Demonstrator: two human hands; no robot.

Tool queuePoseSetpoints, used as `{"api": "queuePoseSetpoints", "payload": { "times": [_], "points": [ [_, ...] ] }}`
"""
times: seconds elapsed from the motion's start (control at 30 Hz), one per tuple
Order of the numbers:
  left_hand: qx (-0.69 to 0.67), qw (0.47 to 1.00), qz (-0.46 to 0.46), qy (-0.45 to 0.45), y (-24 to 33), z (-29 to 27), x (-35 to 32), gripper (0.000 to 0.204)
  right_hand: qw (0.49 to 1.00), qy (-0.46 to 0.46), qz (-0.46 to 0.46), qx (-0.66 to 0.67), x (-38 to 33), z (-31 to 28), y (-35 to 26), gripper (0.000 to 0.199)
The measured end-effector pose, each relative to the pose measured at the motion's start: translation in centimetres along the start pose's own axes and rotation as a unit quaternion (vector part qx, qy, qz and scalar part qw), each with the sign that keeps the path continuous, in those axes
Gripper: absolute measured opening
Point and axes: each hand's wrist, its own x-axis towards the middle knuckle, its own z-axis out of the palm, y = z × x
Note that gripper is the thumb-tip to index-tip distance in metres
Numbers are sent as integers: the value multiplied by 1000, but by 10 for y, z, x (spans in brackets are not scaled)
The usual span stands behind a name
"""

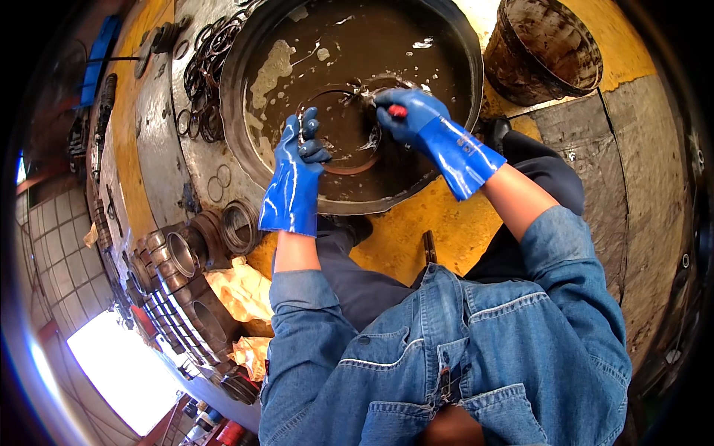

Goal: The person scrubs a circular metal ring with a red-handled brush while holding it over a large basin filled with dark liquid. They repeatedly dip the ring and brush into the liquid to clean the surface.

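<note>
The ring (346, 170) sits half dunked in the basin (236, 111); left hand (299, 149) looks curled round its edge, right hand (413, 115) wraps a red-handled tool (398, 111). I'd go slow and low so nothing splashes. Stained yellow floor (446, 223) under the basin, grubby bucket (510, 67) right of it, dark thin hoops (212, 70) to its left

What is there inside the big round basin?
Inside the basin are dark liquid, pale foam and a large ring, only partly visible. The opaque liquid hides the bottom.
</note>
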Motion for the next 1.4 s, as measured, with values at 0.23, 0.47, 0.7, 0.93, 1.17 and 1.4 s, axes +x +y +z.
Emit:
{"api": "queuePoseSetpoints", "payload": {
  "times": [0.23, 0.47, 0.7, 0.93, 1.17, 1.4],
  "points": [
    [42, 997, 39, -47, 6, 4, -13, 44, 918, 14, 310, 246, 29, -17, 43, 54],
    [127, 989, 61, 45, -12, 38, -37, 47, 870, 9, 327, 369, 38, -14, -6, 52],
    [110, 982, 153, -5, -9, 47, -39, 49, 917, -31, 279, 282, 7, -11, 5, 48],
    [115, 972, 187, 82, -9, 49, -38, 46, 889, -142, 382, 206, 5, -33, -48, 30],
    [169, 969, 174, 42, -15, 52, -33, 43, 932, -241, 194, 187, -6, -13, -57, 37],
    [214, 968, 125, 43, -19, 63, -39, 46, 985, -85, -28, -147, 8, 9, -14, 26]
  ]
}}
